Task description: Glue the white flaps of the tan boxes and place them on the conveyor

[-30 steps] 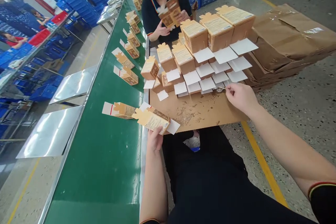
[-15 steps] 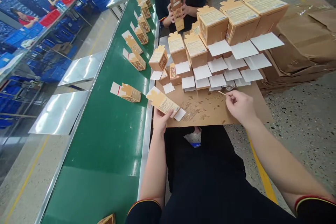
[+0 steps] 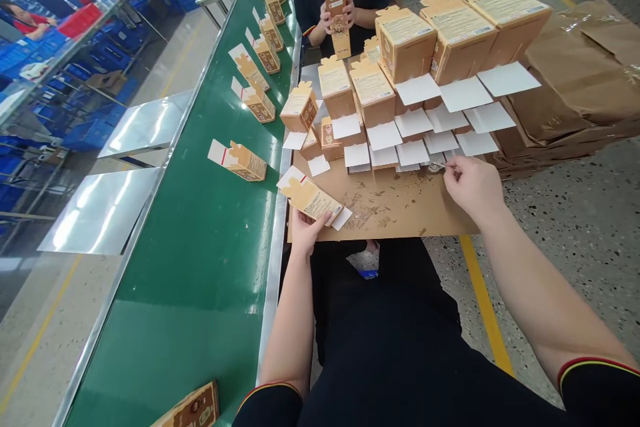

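Observation:
My left hand [image 3: 307,232] is closed around the lower side of a small tan printed carton [image 3: 316,202], which lies tilted near the belt-side edge of the cardboard sheet. Its toothed flaps and a white flap with a red strip stick out at the upper left, and another white flap at the lower right. Pinched in my right hand [image 3: 473,187] is a thin stick [image 3: 442,165]. The stick's far end is at a small clear round dish [image 3: 434,167], partly hidden below the white flaps of the stacked cartons. I cannot tell whether it touches the dish.
Stacked cartons [image 3: 377,95] with white flaps stand across the back of the stained cardboard sheet [image 3: 415,203]. On my left runs a green conveyor belt [image 3: 200,260] carrying several cartons. A co-worker [image 3: 345,20] holds a carton opposite. Brown cardboard bundles [image 3: 575,80] lie at right.
My right hand has moved right and slightly up, bringing the stick to the dish. My left hand keeps the carton nearly still. More of a carton shows at the belt's near end.

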{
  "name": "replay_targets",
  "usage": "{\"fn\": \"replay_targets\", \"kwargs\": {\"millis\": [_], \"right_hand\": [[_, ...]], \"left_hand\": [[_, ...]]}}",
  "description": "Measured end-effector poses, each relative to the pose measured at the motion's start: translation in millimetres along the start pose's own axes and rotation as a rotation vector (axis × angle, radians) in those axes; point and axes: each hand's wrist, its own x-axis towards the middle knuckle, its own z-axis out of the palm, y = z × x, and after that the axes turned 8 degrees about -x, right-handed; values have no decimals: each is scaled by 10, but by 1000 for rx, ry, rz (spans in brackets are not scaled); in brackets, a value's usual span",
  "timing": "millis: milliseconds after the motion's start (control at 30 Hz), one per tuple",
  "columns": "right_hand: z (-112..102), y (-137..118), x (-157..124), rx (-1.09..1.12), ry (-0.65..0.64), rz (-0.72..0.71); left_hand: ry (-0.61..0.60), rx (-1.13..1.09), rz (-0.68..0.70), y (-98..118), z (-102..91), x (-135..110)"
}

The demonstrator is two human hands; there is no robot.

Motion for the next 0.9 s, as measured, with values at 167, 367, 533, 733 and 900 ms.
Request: {"fn": "replay_targets", "kwargs": {"millis": [167, 367, 533, 733, 900], "right_hand": [[398, -546, -628, 272, -23, -221], [1040, -1129, -998, 300, -126, -407], [1195, -1108, -1001, 202, -144, -475], [1138, -1126, -1163, 263, -143, -515], [820, -904, -1306, 394, -51, -382]], "left_hand": [[2, -2, 1, -59, 114, 5], [-51, 23, 2, -37, 151, 29], [-73, 42, 19, -80, 149, 0], [-64, 158, 133, -157, 197, -71], [-30, 405, 223, -146, 244, -194]]}}
